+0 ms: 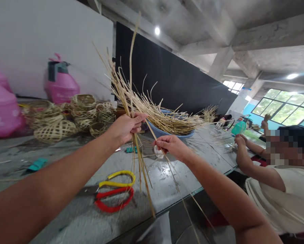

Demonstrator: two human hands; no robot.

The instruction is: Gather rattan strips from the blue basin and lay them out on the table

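My left hand (128, 128) is closed round a bundle of thin bamboo strips (141, 162), which stand upright above the fist and hang below it over the table. Just to the right and a little lower, my right hand (170, 145) pinches a few strips (152, 130) between thumb and fingers; their loose ends trail down past the table edge. Behind both hands a blue basin (183, 135) holds a big heap of strips (172, 122). Scissors with one yellow and one red handle (113, 200) lie on the table below my left hand.
Woven baskets (57, 127) cluster at the left near a pink spray bottle (63, 84). Teal clips (37, 164) lie on the grey table (73, 217). At the right another person (276, 183) sits with raised hands, near a green spray bottle (239, 126).
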